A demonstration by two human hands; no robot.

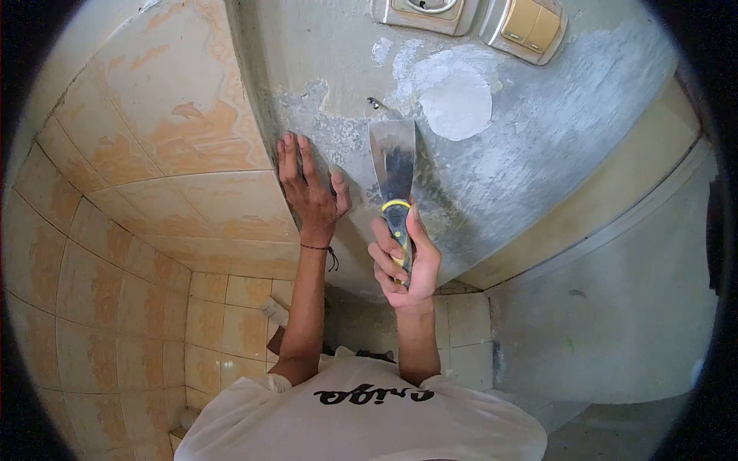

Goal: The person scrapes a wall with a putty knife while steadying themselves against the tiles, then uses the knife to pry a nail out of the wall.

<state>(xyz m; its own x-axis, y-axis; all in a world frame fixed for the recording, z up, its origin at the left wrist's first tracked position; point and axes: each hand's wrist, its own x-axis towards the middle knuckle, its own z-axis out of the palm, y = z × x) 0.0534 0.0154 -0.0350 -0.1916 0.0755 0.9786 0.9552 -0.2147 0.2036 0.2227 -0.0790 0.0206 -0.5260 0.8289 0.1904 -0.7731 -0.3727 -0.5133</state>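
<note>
My right hand (407, 257) is wrapped around the black and yellow handle of a putty knife (397, 157). Its wide metal blade points up at the wall, with dark stains near the handle. My left hand (311, 184) rests with fingers spread on the grey wall (357, 192), beside the edge of the tiles. Right of the blade tip is a round white patch of filler (457, 104), with thinner white smears around it. A small metal hook or screw (374, 103) sticks out of the wall just above the blade.
A wall socket (427, 11) and a cream double switch (530, 27) sit at the top. Orange-patterned tiles (184, 107) cover the left wall. At right stands a pale door or panel (607, 300). Below are floor tiles (465, 319) and a small pale box-like object (274, 310).
</note>
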